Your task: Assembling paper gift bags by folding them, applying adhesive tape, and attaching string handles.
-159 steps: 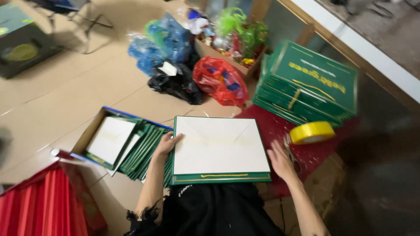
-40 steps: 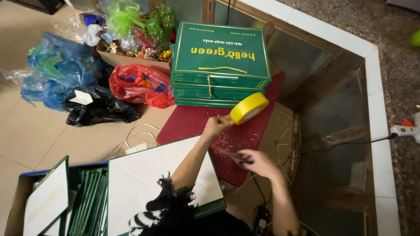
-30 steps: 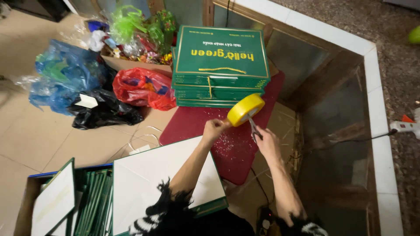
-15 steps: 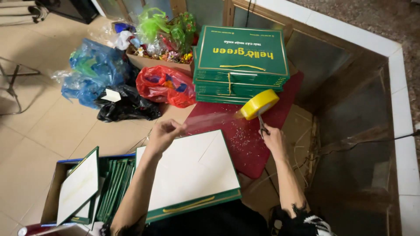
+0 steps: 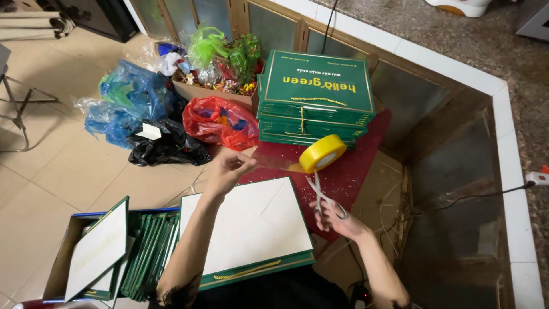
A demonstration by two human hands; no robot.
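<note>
Tape strip drawn out over the box, scissors raised to it.

Compared with half a second earlier, the left hand now pinches the free end of a clear strip pulled leftward from the yellow tape roll, which hangs mid-frame. The right hand grips the metal scissors, blades pointing up just under the roll. The flat box, white-faced with green edges, lies at lower centre; its right edge meets the red mat. A stack of green boxes bounds the upper side; bare tiled floor lies open at left.
</note>
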